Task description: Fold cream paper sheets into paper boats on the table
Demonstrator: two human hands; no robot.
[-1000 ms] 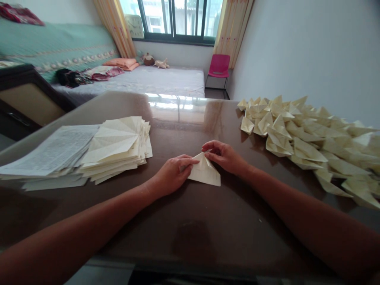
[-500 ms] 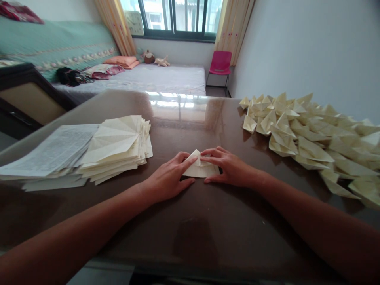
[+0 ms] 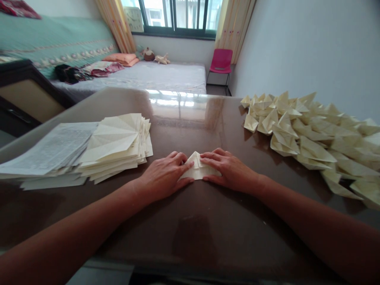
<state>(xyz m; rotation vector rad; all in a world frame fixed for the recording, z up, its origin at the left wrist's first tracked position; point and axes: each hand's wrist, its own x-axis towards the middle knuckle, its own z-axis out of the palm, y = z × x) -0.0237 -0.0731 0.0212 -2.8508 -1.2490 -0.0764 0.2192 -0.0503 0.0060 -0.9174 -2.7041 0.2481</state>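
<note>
A small folded sheet of cream paper lies on the brown table, its peak pointing away from me. My left hand grips its left side, with the thumb at the near edge and the index finger on top. On the right side, my right hand holds it the same way, thumb near and fingers pressed on the upper face. Both hands cover the paper's outer corners.
To the left lie a stack of creased cream sheets and a pile of printed sheets. Many folded paper boats crowd the right side by the wall. The glossy table reaches toward a bed and a pink chair.
My thumbs have closed in on the paper's near edge, and the left hand has slid slightly left along its side. The paper stays in about the same place.
</note>
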